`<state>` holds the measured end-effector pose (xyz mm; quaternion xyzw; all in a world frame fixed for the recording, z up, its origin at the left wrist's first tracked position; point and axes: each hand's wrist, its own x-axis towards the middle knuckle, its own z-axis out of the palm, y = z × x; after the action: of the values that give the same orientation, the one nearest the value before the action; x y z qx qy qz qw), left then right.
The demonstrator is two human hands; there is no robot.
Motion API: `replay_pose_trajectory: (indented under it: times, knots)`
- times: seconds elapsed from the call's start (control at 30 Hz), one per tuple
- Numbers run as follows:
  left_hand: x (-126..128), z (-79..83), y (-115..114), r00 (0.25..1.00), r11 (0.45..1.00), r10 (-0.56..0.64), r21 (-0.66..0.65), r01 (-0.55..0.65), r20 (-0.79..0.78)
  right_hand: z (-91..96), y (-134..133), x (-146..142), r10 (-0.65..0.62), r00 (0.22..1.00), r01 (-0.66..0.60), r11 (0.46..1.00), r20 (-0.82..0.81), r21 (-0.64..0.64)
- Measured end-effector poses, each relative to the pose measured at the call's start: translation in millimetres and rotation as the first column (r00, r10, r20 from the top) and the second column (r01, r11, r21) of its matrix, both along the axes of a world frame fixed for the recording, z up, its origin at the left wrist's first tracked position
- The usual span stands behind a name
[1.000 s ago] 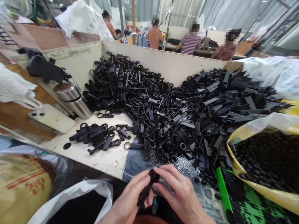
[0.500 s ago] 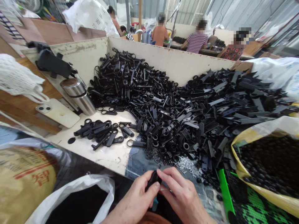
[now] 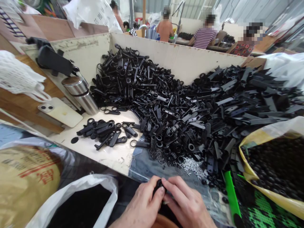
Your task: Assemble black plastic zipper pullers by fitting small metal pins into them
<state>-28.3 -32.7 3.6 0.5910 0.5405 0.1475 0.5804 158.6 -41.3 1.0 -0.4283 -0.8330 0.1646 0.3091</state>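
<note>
Currently, the left hand (image 3: pixel 140 205) and the right hand (image 3: pixel 187 202) are positioned directly below the main heap of black plastic zipper pulls (image 3: pixel 171 117). The fingers (image 3: pixel 174 186) of both hands are closed and pinch a small black plastic piece (image 3: pixel 158 186) between them. The fingertips hide most of this piece, so its exact form cannot be confirmed.

All other positions are given from the heap. Just left of it, a small separate group of pulls (image 3: pixel 102 133) lies on a white board bench (image 3: pixel 114 161). Farther left stand a stainless steel tumbler (image 3: pixel 80 98) and a cream-coloured phone (image 3: pixel 60 112). To the lower right, a yellow-lined sack (image 3: pixel 251 164) holds many small black parts. Loose silver pins (image 3: pixel 192 166) lie along the heap's lower edge, beside a patch of denim cloth (image 3: pixel 144 164). A bright green strip (image 3: pixel 229 193) runs past its lower right edge. To the lower left are a tan woven sack (image 3: pixel 26 183) and a white plastic bag (image 3: pixel 83 186). Behind the heap rises a cream board wall (image 3: pixel 142 60), and co-workers (image 3: pixel 205 31) sit beyond it.
</note>
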Motion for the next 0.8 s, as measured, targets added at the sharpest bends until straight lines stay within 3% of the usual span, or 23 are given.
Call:
replay_pose_trajectory:
  times: [0.1,0.2,0.27,0.33,0.4,0.43,0.67,0.8]
  knots:
    - [-5,2.9,1,0.999,0.999,0.016,-0.036,-0.015,0.032,4.8,-1,5,0.016,0.996,-0.034,0.980,-0.091,-0.198]
    - [-10,7.6,3,0.989,1.000,-0.002,0.001,0.002,0.146,2.9,-4,7,-0.131,0.965,0.025,0.909,-0.229,-0.417]
    - [-12,6.8,5,0.992,0.996,-0.014,0.091,0.003,0.127,-4.2,-4,4,-0.309,0.890,0.072,0.821,-0.335,-0.566]
    - [-13,2.8,6,0.998,0.978,-0.029,0.209,0.016,0.061,-13.7,-2,-4,-0.472,0.780,0.048,0.699,-0.410,-0.714]
    - [-13,-1.4,8,0.997,0.956,-0.072,0.289,0.057,0.040,-21.7,3,-15,-0.556,0.703,-0.018,0.610,-0.444,-0.792]
    - [-14,-2.4,9,0.994,0.952,-0.093,0.296,0.074,0.051,-24.0,5,-19,-0.560,0.692,-0.050,0.592,-0.455,-0.805]
    - [-18,8.6,7,0.975,1.000,-0.001,-0.022,0.006,0.220,-10.4,11,-23,-0.365,0.762,-0.233,0.616,-0.535,-0.752]
    - [-15,7.0,1,0.993,0.995,-0.026,0.101,0.015,0.114,-11.0,12,-23,-0.383,0.790,-0.106,0.683,-0.478,-0.722]
